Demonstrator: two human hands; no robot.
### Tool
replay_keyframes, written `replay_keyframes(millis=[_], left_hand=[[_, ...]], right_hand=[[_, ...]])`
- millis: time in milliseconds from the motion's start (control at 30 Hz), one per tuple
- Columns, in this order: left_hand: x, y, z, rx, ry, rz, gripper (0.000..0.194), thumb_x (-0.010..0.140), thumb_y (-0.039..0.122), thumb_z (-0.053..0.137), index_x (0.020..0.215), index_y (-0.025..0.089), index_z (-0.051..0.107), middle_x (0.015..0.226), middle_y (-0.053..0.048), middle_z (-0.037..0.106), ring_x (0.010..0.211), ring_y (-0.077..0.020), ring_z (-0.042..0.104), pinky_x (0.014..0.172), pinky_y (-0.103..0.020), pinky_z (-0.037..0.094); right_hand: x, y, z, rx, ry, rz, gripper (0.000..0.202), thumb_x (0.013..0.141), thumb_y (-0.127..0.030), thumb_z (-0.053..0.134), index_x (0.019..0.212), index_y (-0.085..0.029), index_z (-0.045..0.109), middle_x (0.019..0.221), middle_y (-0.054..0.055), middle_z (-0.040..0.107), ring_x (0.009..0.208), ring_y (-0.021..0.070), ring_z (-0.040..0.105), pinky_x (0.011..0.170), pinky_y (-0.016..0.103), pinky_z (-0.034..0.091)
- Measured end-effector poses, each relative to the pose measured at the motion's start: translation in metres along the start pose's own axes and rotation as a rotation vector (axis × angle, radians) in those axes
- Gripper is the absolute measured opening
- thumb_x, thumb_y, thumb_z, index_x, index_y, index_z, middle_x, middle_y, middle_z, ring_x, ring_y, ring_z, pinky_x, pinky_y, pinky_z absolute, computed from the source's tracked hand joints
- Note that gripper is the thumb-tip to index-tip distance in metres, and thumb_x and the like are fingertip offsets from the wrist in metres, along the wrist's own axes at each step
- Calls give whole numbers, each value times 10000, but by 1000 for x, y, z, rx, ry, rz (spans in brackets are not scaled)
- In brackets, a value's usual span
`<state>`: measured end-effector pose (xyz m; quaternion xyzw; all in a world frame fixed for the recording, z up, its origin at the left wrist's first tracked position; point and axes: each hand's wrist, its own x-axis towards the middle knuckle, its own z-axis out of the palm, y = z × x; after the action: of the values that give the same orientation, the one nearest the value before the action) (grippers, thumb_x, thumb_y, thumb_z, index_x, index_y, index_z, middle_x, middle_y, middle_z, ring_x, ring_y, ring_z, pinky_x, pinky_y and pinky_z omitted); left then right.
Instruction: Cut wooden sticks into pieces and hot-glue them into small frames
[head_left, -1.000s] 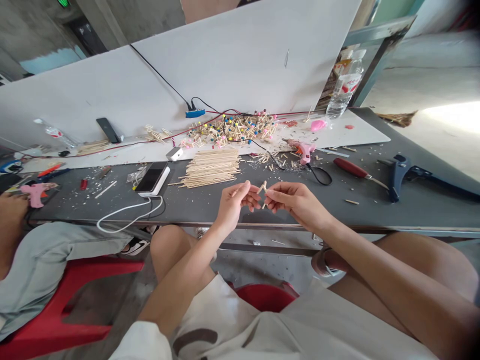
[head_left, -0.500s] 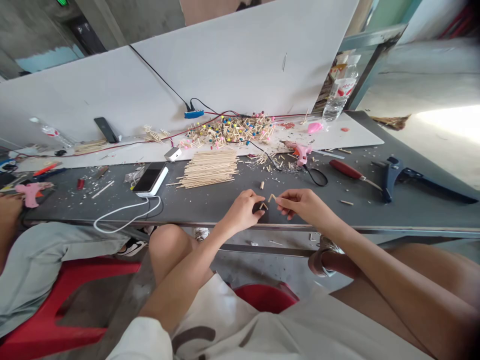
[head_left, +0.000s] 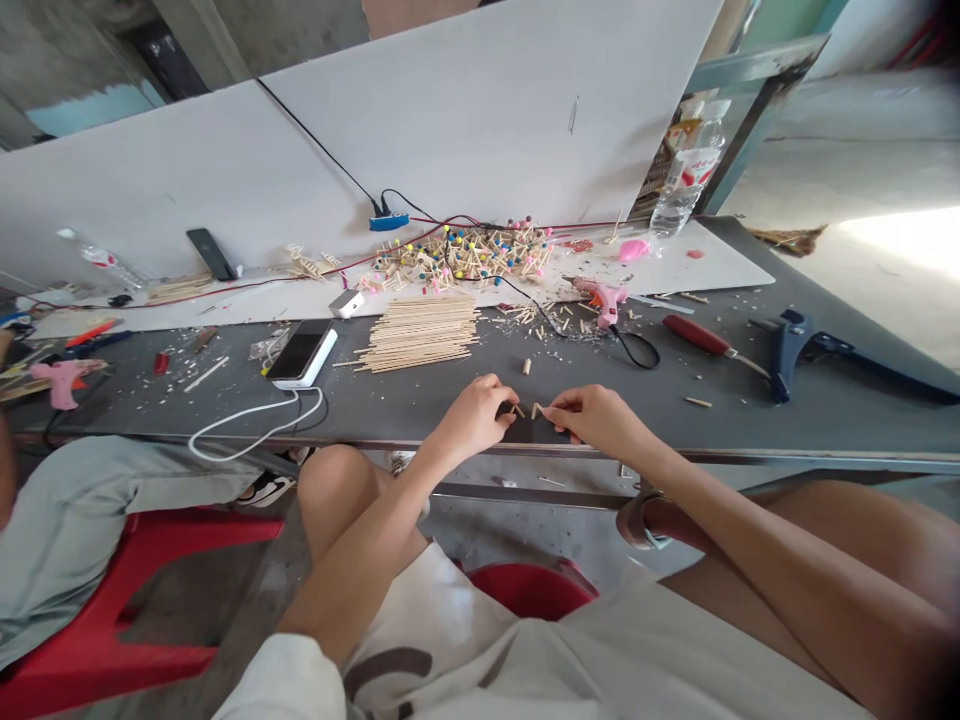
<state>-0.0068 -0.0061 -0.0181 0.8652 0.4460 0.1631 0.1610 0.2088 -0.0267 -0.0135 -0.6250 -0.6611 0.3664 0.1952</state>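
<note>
My left hand [head_left: 480, 412] is at the table's front edge, its fingertips pinched on a small V-shaped wooden stick piece [head_left: 517, 409]. Facing it, my right hand [head_left: 598, 415] grips another bent wooden stick piece [head_left: 536, 409] between thumb and forefinger. A narrow gap separates the two pieces. Just beyond the hands a short wooden peg [head_left: 526, 366] stands on the dark table [head_left: 600, 370]. Behind my left hand lies a row of long thin wooden sticks [head_left: 420, 335].
Short sticks with coloured balls [head_left: 480, 252] are heaped at the back. A pink glue gun [head_left: 609, 300], a red-handled tool [head_left: 697, 335] and a folding saw [head_left: 787, 350] lie to the right. Left are a cabled white device [head_left: 304, 355] and another seated person's leg [head_left: 150, 490].
The right hand has shifted slightly left with its piece, and the left piece has turned. The short peg and row of sticks stay put. The other person's hand at far left has drawn back.
</note>
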Motion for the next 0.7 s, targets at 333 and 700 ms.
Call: replay_keyframes(millis=[333,700], left_hand=[[-2,-1,-1,-78,27,-3,236,820,137,678,1053,164,708,960,-74,630,879,-198,634,838,-335,526],[-7,-2,-1,-138,31,-22,297,785,117,710,1079,160,705,989,-68,645,902,-191,630,836,-320,518]], right_hand=[[3,3,-2,12,2,16,255,807,-402,614,684,-203,713,593,30,688,476,149,596,447,245,396],[-7,12,8,-189,146,-199,211,822,-349,641,962,-247,762,799,1,730,697,159,617,647,274,415]])
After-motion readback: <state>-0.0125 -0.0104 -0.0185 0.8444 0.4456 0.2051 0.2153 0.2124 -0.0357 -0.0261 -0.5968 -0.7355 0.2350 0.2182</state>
